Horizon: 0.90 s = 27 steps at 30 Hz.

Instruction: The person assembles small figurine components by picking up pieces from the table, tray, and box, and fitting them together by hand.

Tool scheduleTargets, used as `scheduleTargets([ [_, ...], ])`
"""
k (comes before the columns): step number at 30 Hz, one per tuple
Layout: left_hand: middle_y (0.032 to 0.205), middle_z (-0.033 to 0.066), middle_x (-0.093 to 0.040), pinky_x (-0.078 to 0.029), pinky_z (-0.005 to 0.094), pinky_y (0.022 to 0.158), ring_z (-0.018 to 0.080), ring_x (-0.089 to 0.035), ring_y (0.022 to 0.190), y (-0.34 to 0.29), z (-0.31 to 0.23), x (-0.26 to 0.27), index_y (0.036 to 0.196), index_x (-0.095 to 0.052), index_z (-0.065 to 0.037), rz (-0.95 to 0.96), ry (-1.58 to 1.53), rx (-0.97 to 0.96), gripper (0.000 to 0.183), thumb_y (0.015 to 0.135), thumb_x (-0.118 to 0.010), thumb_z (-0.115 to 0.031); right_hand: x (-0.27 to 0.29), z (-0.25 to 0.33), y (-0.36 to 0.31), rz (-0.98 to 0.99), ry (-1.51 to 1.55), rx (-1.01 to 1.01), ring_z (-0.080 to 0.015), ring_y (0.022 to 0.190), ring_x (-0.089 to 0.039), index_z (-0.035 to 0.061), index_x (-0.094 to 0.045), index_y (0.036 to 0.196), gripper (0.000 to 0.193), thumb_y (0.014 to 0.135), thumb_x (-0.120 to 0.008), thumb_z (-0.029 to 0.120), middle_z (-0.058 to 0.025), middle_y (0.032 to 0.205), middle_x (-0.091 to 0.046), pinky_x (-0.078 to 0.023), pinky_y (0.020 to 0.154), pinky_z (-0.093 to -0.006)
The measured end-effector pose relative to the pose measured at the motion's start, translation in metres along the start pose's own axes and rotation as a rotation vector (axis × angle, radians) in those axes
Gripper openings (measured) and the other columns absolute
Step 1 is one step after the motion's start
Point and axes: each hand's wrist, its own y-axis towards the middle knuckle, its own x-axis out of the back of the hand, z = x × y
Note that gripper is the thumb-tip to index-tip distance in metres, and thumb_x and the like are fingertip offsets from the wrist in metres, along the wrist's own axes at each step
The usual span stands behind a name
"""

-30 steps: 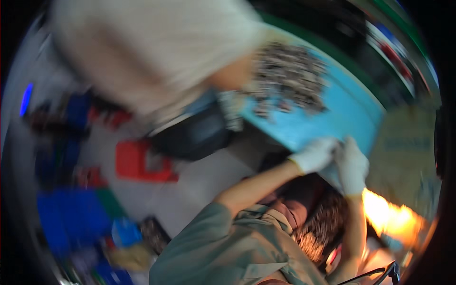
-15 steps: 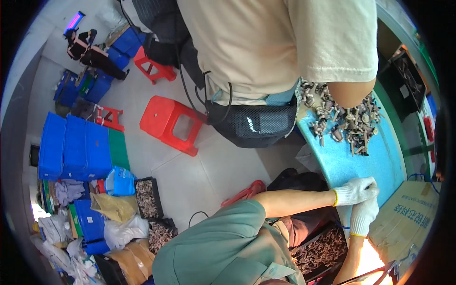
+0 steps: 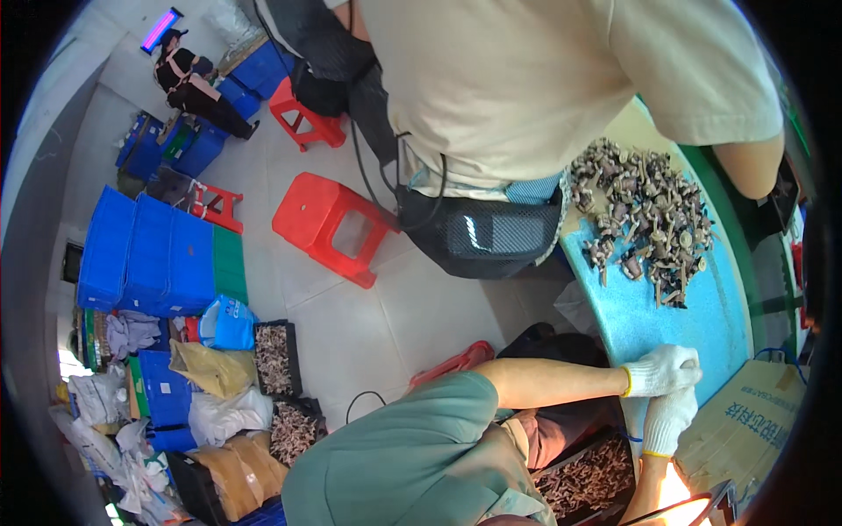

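At the right, my left hand [image 3: 662,370], in a white knit glove with a yellow cuff edge, is closed, its fingers curled together. Just below it my right hand [image 3: 669,421], gloved the same way, reaches up against it, fingers closed too. What lies between their fingertips is hidden. Both hands are over the near end of a light blue work surface [image 3: 640,298]. Farther along it lies a heap of small grey-brown parts [image 3: 653,210]. Beneath my arms, by my lap, sits a dark bin of small brownish pieces [image 3: 586,478].
A co-worker in a beige shirt [image 3: 509,88] stands close ahead at the table. Cardboard [image 3: 745,416] leans right of my hands. Red stools [image 3: 333,228], blue boxes [image 3: 167,259], bags [image 3: 215,368] and trays of parts [image 3: 276,359] stand left. Another person [image 3: 197,83] is far left.
The whole view has shifted slightly. The co-worker's elbow has moved right, off the heap, showing more of it. My hands stay together, with the left one turned slightly. The far person's pose differs.
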Motion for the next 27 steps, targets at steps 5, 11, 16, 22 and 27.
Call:
scheduleTargets([
  [5,0.084,0.0215,-0.073,-0.056,0.0452,0.077,0.0359,-0.073,0.084,0.007,0.004,0.007,0.099,-0.072,-0.003,-0.024,-0.025,-0.057,0.036,0.099,-0.063,-0.038,0.001,0.007,0.005,-0.029,0.068,0.022,-0.0432,0.089,-0.077,0.0074,-0.062,0.129,0.036,0.099,-0.065,0.027,-0.0206,0.100,-0.078,-0.061,0.076,-0.0529],
  [11,0.089,0.0244,-0.071,-0.055,0.0476,0.080,0.0382,-0.072,0.084,0.005,0.009,0.000,0.106,-0.069,-0.003,-0.070,0.053,-0.064,0.040,0.102,-0.062,-0.042,0.004,-0.009,0.005,-0.071,0.111,0.038,-0.0449,0.088,-0.075,0.0056,-0.064,0.123,0.031,0.103,-0.061,0.029,-0.0229,0.098,-0.077,-0.059,0.076,-0.0533],
  [16,0.091,0.0121,-0.075,-0.058,0.0355,0.069,0.0219,-0.072,0.076,-0.050,-0.014,0.043,0.112,-0.070,-0.004,0.278,-0.456,0.198,0.049,0.109,-0.056,-0.051,0.037,0.015,-0.052,-0.342,0.838,-0.028,-0.0397,0.085,-0.075,0.0048,-0.065,0.123,0.031,0.112,-0.053,0.031,-0.0223,0.095,-0.075,-0.058,0.075,-0.0458],
  [22,0.106,0.0102,-0.076,-0.061,0.0366,0.078,0.0214,-0.075,0.092,-0.079,-0.029,0.045,0.123,-0.071,-0.003,0.485,-0.308,0.207,0.036,0.107,-0.068,-0.036,0.031,0.030,-0.104,-0.389,1.039,-0.257,-0.0315,0.085,-0.075,0.0041,-0.065,0.127,0.033,0.112,-0.052,0.031,-0.0160,0.103,-0.077,-0.060,0.078,-0.0423],
  [27,0.120,0.0153,-0.075,-0.055,0.0415,0.103,0.0325,-0.071,0.113,-0.085,-0.038,0.065,0.125,-0.071,-0.006,0.199,0.406,-0.196,0.026,0.102,-0.068,-0.018,0.040,0.047,-0.112,-0.015,1.399,-0.345,-0.0181,0.069,-0.068,0.0003,-0.065,0.123,0.043,0.112,-0.049,0.039,-0.0094,0.088,-0.074,-0.057,0.067,-0.0343],
])
